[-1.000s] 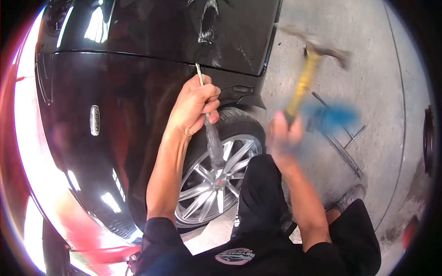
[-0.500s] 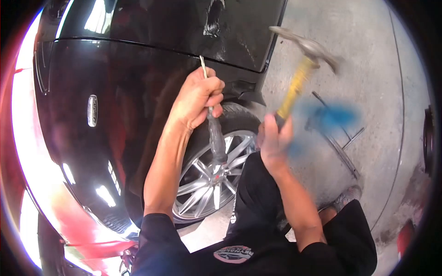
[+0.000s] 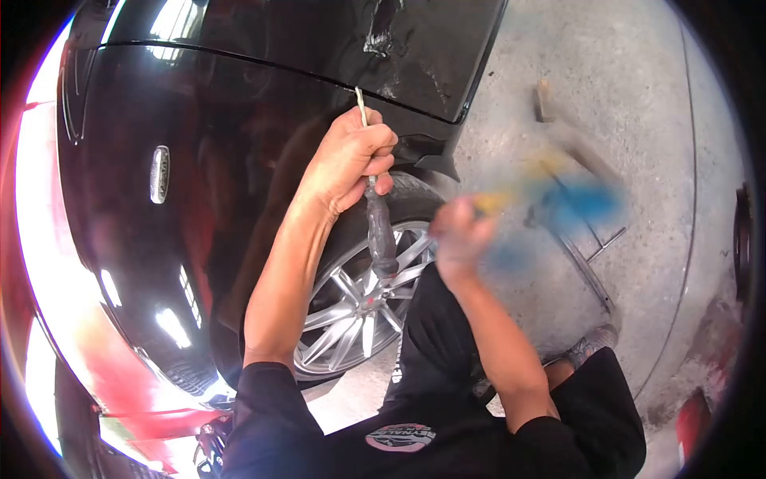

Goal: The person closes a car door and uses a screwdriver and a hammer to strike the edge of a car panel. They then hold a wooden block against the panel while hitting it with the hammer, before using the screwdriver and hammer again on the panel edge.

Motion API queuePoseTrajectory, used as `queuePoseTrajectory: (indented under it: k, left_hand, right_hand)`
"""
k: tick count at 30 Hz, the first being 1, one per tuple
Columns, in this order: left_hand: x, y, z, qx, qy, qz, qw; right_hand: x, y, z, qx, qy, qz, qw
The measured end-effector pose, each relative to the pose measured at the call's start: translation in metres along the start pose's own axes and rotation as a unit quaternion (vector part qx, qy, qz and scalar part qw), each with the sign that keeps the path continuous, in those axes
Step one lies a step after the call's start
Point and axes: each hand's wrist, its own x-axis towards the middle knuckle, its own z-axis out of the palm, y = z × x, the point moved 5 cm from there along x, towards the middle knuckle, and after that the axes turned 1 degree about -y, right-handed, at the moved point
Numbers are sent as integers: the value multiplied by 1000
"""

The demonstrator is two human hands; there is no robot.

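My left hand [image 3: 355,156] is closed around the pale shaft of a screwdriver-like tool with a dark, bulging handle [image 3: 381,235]. Its tip meets the seam [image 3: 351,85] between two black car body panels. In my right hand [image 3: 463,239] is a hammer with a yellow handle [image 3: 493,202]; hand and hammer are smeared by motion. The hammer's head shows only as a brownish streak, to the upper right of the hand and apart from the tool's handle. Behind the tool stands a wheel [image 3: 339,315] with silver spokes.
Scraped marks [image 3: 379,40] show on the upper black panel [image 3: 287,36]. A metal bar tool [image 3: 586,267] lies on the concrete floor [image 3: 646,112], partly behind a blue blur [image 3: 586,206]. A red object [image 3: 692,423] is at the lower right edge.
My right hand has moved slightly left and down, and the hammer's head has swung down and to the right. My left hand keeps its grip, with the tool's tip still at the seam.
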Motion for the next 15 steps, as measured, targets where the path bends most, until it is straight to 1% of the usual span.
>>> queuePoseTrajectory:
  k: [1,2,3,4,5,6,8,9,11,12,13,15]
  left_hand:
    - [0,1,1,6,6,-5,1000]
    - [-2,1,2,9,5,-4,1000]
    - [-3,0,3,8,3,-10,1000]
    - [0,3,3,1,7,0,1000]
    - [-4,0,1,4,12,-12,1000]
    - [-7,-6,3,2,10,-17,1000]
    - [1,5,2,0,8,10,1000]
    - [0,3,1,-6,1,2,1000]
    - [0,1,4,-16,-13,0,1000]
    - [0,1,5,-9,0,-1,1000]
    - [0,2,4,0,15,-1,1000]
    - [4,4,3,10,5,10,1000]
  right_hand:
    - [2,0,-5,0,-1,-4,1000]
    - [4,-1,-8,-114,-35,4,993]
    - [6,-2,-9,-227,-68,11,971]
    - [20,-2,-9,-338,-113,9,934]
    - [11,0,-14,-335,-110,22,935]
    - [2,-4,-26,-322,-81,22,943]
    - [14,-3,-21,-304,-70,-4,950]
    - [5,7,-14,-209,-45,10,977]
    - [2,17,-8,-18,3,23,1000]
    - [9,18,-2,-342,-66,22,937]
    - [15,16,-4,-341,-65,18,938]
    - [25,16,-14,-324,-55,76,941]
